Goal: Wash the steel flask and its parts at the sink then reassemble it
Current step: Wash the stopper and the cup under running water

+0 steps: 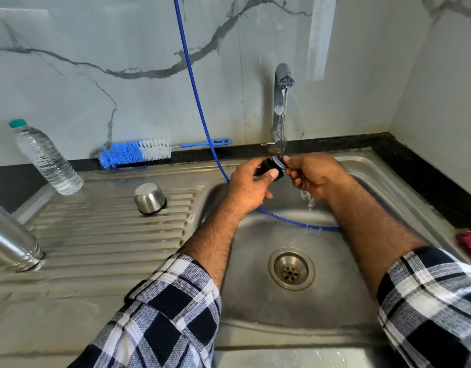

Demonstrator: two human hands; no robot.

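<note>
My left hand (pixel 251 185) grips a black flask stopper (pixel 273 166) over the sink basin (pixel 255 261), under the water running from the tap (pixel 282 83). My right hand (pixel 312 176) pinches the stopper's ringed end from the right. The steel flask body (pixel 10 240) stands mouth-down on the drainboard (pixel 109 240) at the far left. The steel cup lid (pixel 149 198) sits upside down on the ribbed drainboard, left of my hands.
A blue and white bottle brush (pixel 135 153) lies along the back ledge. A clear plastic water bottle (pixel 44 158) leans at back left. A blue hose (pixel 200 107) drops from above into the basin. The drain (pixel 291 269) is below my arms. Something red (pixel 470 245) sits at the right edge.
</note>
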